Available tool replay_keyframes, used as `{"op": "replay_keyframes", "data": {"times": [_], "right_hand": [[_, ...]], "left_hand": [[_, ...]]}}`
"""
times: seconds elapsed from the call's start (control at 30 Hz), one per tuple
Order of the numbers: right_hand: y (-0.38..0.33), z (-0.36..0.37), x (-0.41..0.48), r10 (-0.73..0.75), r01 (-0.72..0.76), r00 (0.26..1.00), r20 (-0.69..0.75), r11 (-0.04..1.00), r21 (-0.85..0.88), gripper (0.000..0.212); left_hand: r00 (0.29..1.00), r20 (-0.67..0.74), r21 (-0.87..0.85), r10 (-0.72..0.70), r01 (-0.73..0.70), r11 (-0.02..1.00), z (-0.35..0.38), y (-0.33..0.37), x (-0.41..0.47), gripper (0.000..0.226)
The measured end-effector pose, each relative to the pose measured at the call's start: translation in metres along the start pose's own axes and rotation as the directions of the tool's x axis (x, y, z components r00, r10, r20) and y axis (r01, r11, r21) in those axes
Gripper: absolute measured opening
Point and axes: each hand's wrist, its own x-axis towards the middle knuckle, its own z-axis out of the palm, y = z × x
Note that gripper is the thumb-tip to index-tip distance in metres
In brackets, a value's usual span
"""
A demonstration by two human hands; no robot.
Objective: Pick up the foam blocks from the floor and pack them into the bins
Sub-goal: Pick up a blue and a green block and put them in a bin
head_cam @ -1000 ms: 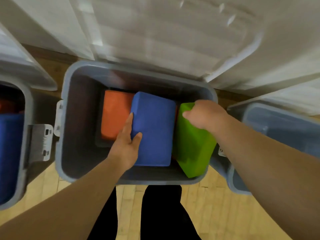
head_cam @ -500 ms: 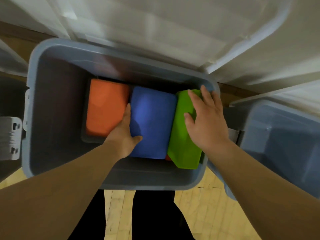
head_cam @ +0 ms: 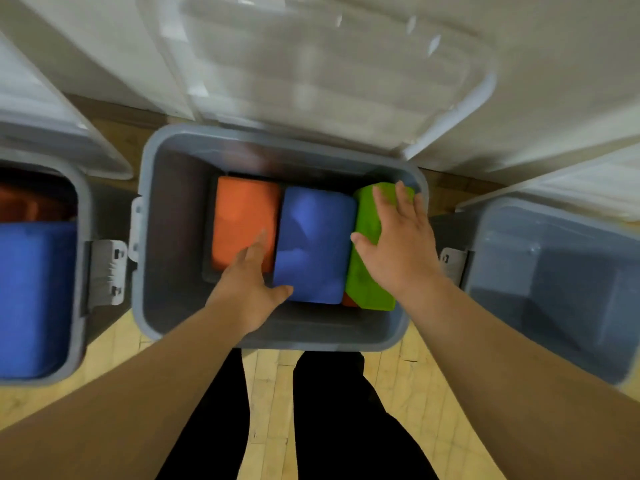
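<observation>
The open grey middle bin holds three foam blocks side by side: an orange block on the left, a blue block in the middle and a green block on the right. My left hand wraps the blue block's near left corner, with its fingers along the left edge and its thumb on the near edge. My right hand lies flat on the green block with fingers spread. A sliver of another orange block shows underneath.
A grey bin on the left holds a large blue block. Another grey bin stands to the right. The middle bin's clear lid leans against the wall. My legs in black trousers stand on the wooden floor.
My right hand went from gripping the green block's top to lying flat on it, and the block sank into the bin. My left hand stayed at the blue block's corner.
</observation>
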Motion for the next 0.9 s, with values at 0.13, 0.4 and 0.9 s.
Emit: {"op": "replay_keyframes", "data": {"times": [0.13,0.4,0.9], "right_hand": [[-0.032,-0.047,-0.075,0.056,-0.060,0.994,0.097,0.998,0.035,0.084],[-0.087,-0.202,-0.257,0.110,-0.111,0.994,0.015,0.977,0.181,0.091],[-0.042,-0.310,-0.319,-0.091,0.095,0.993,-0.075,0.994,0.046,0.092]], "left_hand": [[0.999,-0.031,0.073,0.023,-0.020,0.997,-0.067,0.022,-0.077,0.112],[0.940,-0.007,0.574,0.341,-0.276,0.771,-0.229,0.128,-0.283,0.107],[0.872,-0.234,0.607,0.431,-0.215,0.765,-0.248,0.201,-0.393,0.096]]}}
